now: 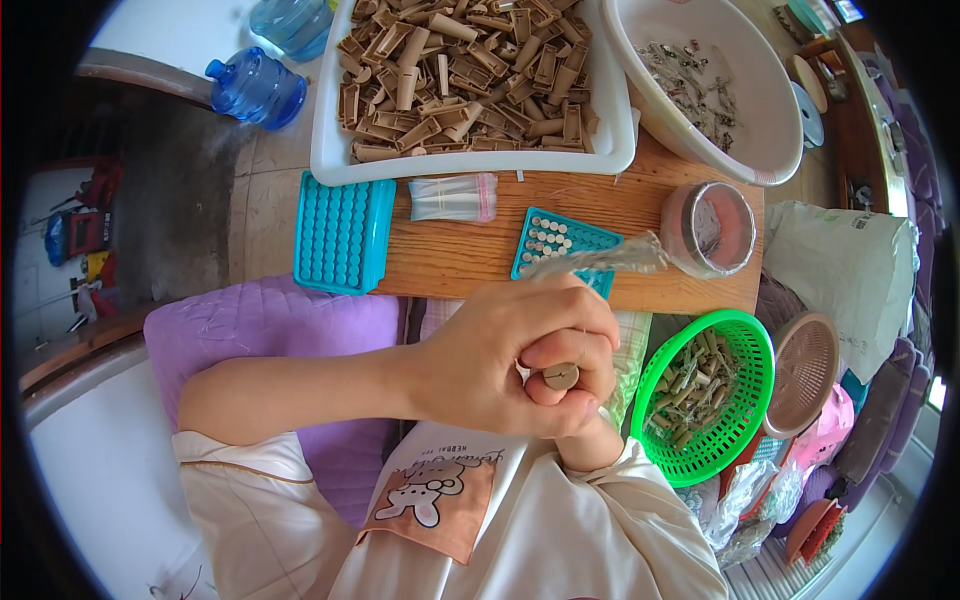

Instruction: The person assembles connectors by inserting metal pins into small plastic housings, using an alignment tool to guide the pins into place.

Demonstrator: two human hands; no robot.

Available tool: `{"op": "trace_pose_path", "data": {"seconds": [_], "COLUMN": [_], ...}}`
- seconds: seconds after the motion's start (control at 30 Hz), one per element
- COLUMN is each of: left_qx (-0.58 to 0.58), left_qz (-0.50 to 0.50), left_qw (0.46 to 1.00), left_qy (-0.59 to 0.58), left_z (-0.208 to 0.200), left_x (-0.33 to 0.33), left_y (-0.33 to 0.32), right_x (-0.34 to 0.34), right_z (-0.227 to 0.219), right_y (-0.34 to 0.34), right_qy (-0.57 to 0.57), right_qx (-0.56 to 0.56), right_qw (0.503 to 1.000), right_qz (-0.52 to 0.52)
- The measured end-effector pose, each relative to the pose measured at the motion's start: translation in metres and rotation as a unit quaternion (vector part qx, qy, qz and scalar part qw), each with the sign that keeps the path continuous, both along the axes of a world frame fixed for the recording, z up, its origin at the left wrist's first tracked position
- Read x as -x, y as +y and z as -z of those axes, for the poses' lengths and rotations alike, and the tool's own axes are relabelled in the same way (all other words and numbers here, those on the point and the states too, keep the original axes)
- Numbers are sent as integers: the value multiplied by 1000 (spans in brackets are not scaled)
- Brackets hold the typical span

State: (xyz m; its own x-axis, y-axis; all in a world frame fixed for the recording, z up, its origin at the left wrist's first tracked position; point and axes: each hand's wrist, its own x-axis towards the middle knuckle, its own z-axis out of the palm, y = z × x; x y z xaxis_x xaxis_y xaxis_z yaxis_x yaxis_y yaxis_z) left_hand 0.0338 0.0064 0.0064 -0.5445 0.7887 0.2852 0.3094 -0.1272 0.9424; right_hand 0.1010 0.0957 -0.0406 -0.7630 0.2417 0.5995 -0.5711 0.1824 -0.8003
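Note:
Both hands are closed together in front of my chest around a small tan cylinder point(561, 376). Its round end, with a thin slit across it, shows between the fingers. My left hand point(480, 350) comes in from the left and covers most of the piece. Below and partly behind it, my right hand point(585, 412) presses against the same piece, its fingers largely hidden. From the far side of the hands sticks out a bundle of clear, thin strands point(630, 256); how it joins the cylinder is hidden.
A white tub point(470, 165) holds tan half-tube shells. Beside it stands a basin point(770, 160) with clear stranded pieces. On the wooden table point(450, 250) are teal trays point(345, 235), a bundle of clear strips point(450, 198) and a jar point(708, 230). A green basket point(745, 440) holds tan tubes.

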Motion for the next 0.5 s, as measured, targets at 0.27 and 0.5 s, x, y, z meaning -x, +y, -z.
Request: {"op": "trace_pose_path", "data": {"seconds": [0.27,0.5], "left_qx": [57,85], "left_qz": [-50,-40], "left_qw": [997,994], "left_qy": [-8,-64], "left_z": [1,10], "left_x": [1,8], "left_y": [-5,-5], "right_x": [8,10], "right_z": [0,10], "right_y": [2,-1], "right_qy": [-52,-121], "right_qx": [87,510], "right_qw": [991,832], "right_qz": [-90,-182]}}
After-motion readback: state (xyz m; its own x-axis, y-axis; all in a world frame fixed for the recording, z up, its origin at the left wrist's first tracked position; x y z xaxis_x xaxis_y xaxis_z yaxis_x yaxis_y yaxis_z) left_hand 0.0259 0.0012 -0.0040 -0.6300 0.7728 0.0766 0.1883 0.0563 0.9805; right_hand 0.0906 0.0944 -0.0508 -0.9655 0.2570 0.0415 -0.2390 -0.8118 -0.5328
